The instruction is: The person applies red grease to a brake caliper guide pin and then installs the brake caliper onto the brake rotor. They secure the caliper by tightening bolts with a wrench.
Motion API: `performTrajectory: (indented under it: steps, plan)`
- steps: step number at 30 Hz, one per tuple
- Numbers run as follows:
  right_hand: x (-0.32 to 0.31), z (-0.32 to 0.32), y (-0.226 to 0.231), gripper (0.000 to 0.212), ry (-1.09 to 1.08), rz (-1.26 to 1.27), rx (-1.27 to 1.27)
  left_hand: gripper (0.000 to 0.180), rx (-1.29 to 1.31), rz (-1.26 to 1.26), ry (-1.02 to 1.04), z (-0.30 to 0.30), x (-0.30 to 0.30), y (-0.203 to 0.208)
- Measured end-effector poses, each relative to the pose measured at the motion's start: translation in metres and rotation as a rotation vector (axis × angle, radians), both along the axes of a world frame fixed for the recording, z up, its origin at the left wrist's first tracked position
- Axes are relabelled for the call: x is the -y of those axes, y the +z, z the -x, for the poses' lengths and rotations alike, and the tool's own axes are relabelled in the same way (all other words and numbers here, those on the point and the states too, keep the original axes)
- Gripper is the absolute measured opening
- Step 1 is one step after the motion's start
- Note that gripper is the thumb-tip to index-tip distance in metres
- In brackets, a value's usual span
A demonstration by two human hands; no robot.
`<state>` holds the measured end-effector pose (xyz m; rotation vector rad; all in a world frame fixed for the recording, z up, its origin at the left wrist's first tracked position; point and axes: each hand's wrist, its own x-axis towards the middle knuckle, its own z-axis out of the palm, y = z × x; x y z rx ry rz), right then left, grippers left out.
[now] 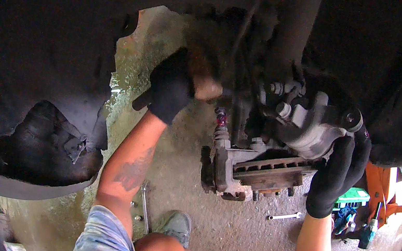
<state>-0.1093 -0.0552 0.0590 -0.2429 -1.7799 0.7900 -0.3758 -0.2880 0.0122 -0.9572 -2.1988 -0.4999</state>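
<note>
My left hand (171, 86), in a black glove, is closed round a dark-handled hammer (206, 85). Motion blurs the hammer's brownish head, which is just above a guide pin (221, 116) smeared with purple grease. That pin stands up from a rubber boot (221, 135) on the caliper bracket (228, 169); whether hammer and pin touch, I cannot tell. Beside the bracket shows the rusty vented edge of a brake disc (278, 172). On the right, my gloved right hand (338, 173) grips the lower side of a grey brake caliper (311, 127), its fingers wrapped round the edge.
A strut (295, 30) comes down from above. Torn dark wheel-arch liner (51, 138) hangs at the left. On the floor lie a spanner (284, 216) and a long-handled wrench (145, 206). An orange jack (378, 187), a green case (355, 196) and a green-headed tool (368, 234) are at the right.
</note>
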Motion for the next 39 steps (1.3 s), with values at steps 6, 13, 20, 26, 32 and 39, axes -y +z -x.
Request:
performTrajectory:
  steps: [6, 13, 20, 26, 32, 39]
  plan:
    - [-0.004, 0.001, 0.001, 0.027, -0.061, -0.075, 0.047, 0.041, 0.086, -0.252, -0.078, -0.034, -0.016, -0.016]
    - [0.005, 0.004, 0.003, 0.033, 0.044, 0.215, -0.032, 0.048, 0.106, -0.154, 0.18, 0.0, -0.007, -0.012]
    - [-0.001, -0.001, -0.001, 0.033, 0.012, 0.182, 0.013, 0.04, 0.101, -0.109, -0.042, -0.035, -0.007, 0.012]
    - [0.003, 0.003, 0.0, 0.028, -0.045, 0.032, 0.036, 0.032, -0.018, 0.012, 0.223, 0.004, -0.006, 0.008]
    - [0.001, 0.003, 0.004, 0.029, -0.039, 0.02, 0.026, 0.035, -0.025, -0.081, -0.035, -0.017, -0.002, 0.002]
    - [0.003, 0.003, 0.006, 0.031, 0.03, 0.182, -0.023, 0.047, 0.085, -0.024, -0.042, -0.027, 0.002, -0.003]
